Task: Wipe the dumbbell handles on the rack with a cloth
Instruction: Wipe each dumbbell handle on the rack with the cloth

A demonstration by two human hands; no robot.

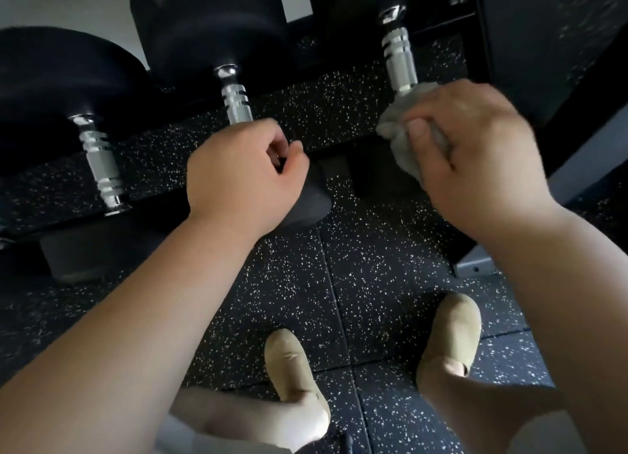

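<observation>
On the rack (343,139) in front of me, three dumbbells lie side by side with their handles running away from me and their black round heads (210,29) at the far end. Each handle is bright silver metal with a finely knurled middle, smooth ringed bands towards the ends and a polished collar where it meets the head.

My right grip (475,148), a bare hand, is closed round a crumpled grey cloth (404,137). The thumb presses down on top of it and the fingers are folded behind. The cloth is bunched against the near end of the right dumbbell handle (401,63) and covers it there. The far part of that handle is bare and shines.

My left grip (244,168) sits on the near end of the middle dumbbell handle (236,102). Its fingers and thumb are curled round the bar, which disappears under the hand. The left dumbbell handle (102,161) lies apart from both hands, with nothing touching it.

Below the rack is a black rubber floor (373,267) flecked with white. My two beige shoes (292,365) stand on it, close to the rack.
</observation>
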